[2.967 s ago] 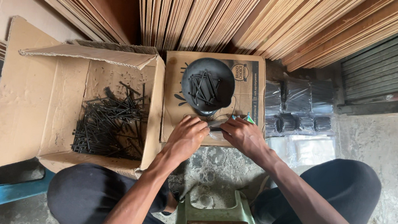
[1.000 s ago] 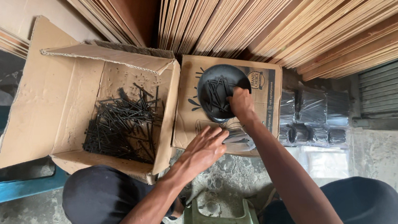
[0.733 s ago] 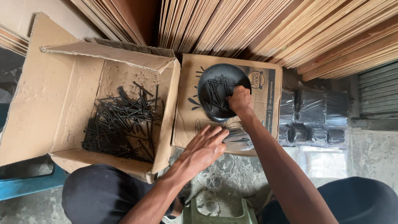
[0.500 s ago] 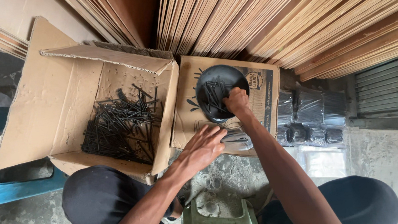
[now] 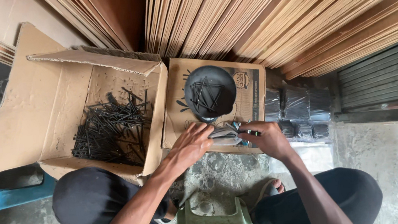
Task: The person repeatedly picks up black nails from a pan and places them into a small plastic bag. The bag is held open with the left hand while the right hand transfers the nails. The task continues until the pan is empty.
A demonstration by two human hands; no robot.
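At frame centre, your left hand (image 5: 190, 145) and right hand (image 5: 267, 137) are together pinching a clear bag (image 5: 227, 134) below the black bowl (image 5: 210, 92).

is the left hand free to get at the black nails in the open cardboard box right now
Probably yes. The left hand rests on a clear packet beside the open cardboard box. Only the box's low side flap stands between it and the black nails, which lie uncovered with the top open.
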